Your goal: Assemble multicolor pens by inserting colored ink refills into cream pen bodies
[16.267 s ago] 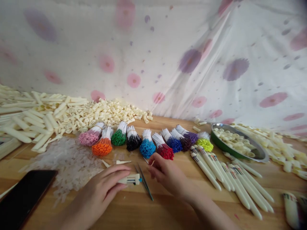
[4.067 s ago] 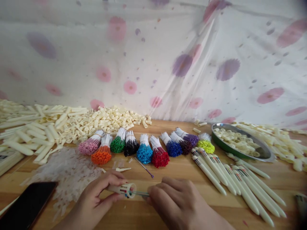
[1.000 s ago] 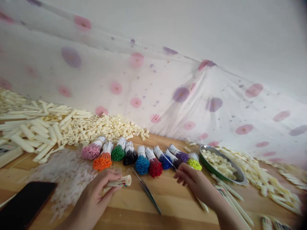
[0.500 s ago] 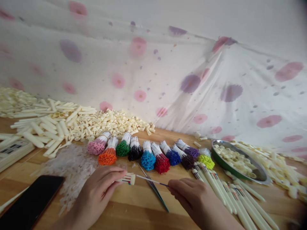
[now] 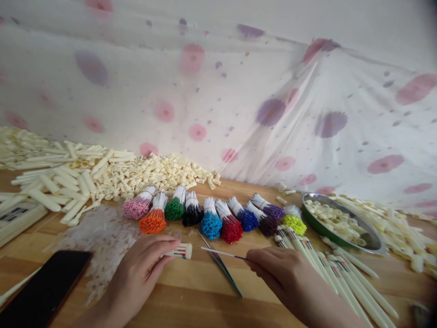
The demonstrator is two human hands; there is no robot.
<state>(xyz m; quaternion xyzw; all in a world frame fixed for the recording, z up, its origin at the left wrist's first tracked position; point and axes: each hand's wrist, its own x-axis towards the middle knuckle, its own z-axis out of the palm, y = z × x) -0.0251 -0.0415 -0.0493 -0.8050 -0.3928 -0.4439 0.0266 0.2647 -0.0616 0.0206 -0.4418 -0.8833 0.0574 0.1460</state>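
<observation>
Refill (image 5: 225, 253) juts leftward from the pinched fingers of the right hand (image 5: 283, 269), its long axis pointing toward the slotted tube (image 5: 183, 250), tip just apart from it; left hand (image 5: 141, 262) grips that tube, open end facing the right hand; tweezers (image 5: 225, 272) lie between the hands.

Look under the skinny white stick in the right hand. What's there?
Below the stick lie tweezers on the wooden table. The stick crosses in front, hiding a sliver of them. Whatever is beneath the right hand is covered.
</observation>
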